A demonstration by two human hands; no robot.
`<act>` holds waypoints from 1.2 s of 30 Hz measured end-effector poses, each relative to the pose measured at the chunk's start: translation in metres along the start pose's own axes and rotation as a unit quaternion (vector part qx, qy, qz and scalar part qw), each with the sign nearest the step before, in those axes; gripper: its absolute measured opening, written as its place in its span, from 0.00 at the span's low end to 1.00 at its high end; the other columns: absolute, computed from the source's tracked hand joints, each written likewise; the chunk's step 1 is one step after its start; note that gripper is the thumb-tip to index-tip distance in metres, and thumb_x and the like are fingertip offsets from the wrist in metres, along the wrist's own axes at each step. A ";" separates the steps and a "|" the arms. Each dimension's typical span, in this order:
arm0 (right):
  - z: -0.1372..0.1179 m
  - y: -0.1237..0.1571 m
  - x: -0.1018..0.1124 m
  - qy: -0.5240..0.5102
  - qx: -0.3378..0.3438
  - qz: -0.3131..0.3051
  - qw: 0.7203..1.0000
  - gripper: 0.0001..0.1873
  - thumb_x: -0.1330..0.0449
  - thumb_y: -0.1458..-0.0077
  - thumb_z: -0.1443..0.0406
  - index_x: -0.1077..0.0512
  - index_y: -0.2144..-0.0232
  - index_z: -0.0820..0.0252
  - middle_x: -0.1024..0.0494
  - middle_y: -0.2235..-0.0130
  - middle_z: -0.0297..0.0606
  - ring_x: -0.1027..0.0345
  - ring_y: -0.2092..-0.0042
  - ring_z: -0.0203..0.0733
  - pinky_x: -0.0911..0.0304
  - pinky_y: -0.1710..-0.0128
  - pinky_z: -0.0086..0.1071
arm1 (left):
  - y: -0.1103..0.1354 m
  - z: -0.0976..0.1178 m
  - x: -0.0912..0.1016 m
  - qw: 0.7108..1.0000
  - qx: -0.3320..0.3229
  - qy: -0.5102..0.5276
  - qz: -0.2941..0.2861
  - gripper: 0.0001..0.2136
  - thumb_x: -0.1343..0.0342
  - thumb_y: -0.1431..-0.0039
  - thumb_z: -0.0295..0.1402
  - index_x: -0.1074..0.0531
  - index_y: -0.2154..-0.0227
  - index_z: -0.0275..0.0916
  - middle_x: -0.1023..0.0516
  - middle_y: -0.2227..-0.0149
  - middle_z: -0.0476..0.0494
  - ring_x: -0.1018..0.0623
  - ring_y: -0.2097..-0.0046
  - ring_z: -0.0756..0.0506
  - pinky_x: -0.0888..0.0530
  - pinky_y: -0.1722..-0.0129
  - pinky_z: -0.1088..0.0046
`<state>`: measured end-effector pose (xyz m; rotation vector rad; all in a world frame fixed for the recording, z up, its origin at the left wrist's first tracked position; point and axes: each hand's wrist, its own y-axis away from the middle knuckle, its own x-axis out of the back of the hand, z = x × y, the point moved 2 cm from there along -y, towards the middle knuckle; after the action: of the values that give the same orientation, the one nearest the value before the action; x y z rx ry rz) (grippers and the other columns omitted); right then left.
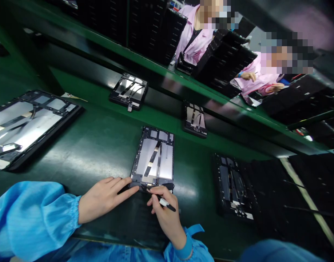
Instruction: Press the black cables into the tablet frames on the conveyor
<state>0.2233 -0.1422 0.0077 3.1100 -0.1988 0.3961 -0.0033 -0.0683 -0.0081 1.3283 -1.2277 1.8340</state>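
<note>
An opened tablet [167,160] lies on the green bench in front of me, its silvery inside facing up and dark ribbon cables running down it. My left hand [104,196] is open, fingers stretched out, with fingertips resting at the tablet's lower left corner. Pinched in my right hand [167,214] is a slim black-and-white pen-like tool [164,202]. Its tip points at the tablet's lower edge, near the left fingertips; whether it touches is too small to tell.
More opened tablets lie around: a large-looking one [27,123] at left, two farther back [129,91] [195,119], another [232,187] at right. Beyond a green shelf edge [156,69] stand black stacked trays [224,54] and two people in pink [194,40]. Black material [276,203] covers the right side.
</note>
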 end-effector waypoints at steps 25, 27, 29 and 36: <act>-0.007 0.003 -0.001 -0.102 -0.109 -0.084 0.985 0.08 0.36 0.39 0.59 0.25 0.61 0.56 0.18 0.63 0.39 0.22 0.71 0.39 0.29 0.79 0.25 | 0.008 0.008 0.036 0.992 -0.053 0.109 0.017 0.18 0.61 0.25 0.23 0.28 0.45 0.37 0.21 0.48 0.40 0.25 0.49 0.43 0.31 0.54 0.67; -0.002 0.013 -0.007 -0.125 -0.153 -0.098 0.975 0.09 0.35 0.42 0.58 0.25 0.64 0.57 0.18 0.65 0.38 0.24 0.74 0.37 0.31 0.81 0.24 | 0.018 0.022 0.039 0.984 -0.082 0.155 0.009 0.19 0.63 0.24 0.24 0.26 0.48 0.39 0.20 0.48 0.43 0.25 0.48 0.43 0.33 0.51 0.66; 0.001 0.022 -0.013 -0.104 -0.177 -0.130 0.970 0.08 0.35 0.42 0.59 0.25 0.65 0.58 0.22 0.72 0.33 0.27 0.76 0.36 0.31 0.80 0.25 | 0.025 0.032 0.039 0.981 -0.095 0.167 0.001 0.20 0.63 0.23 0.26 0.24 0.50 0.42 0.20 0.48 0.46 0.25 0.49 0.43 0.34 0.51 0.65; -0.003 0.026 -0.017 0.078 -0.107 -0.133 0.982 0.08 0.36 0.41 0.60 0.27 0.68 0.58 0.23 0.71 0.34 0.26 0.72 0.41 0.35 0.73 0.31 | 0.031 0.037 0.030 0.985 -0.096 0.140 -0.010 0.19 0.61 0.24 0.27 0.24 0.48 0.44 0.21 0.45 0.44 0.26 0.48 0.42 0.35 0.53 0.64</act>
<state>0.2025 -0.1662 0.0062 2.8250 0.1623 0.5653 -0.0243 -0.1167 0.0119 0.9392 -1.1980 1.7668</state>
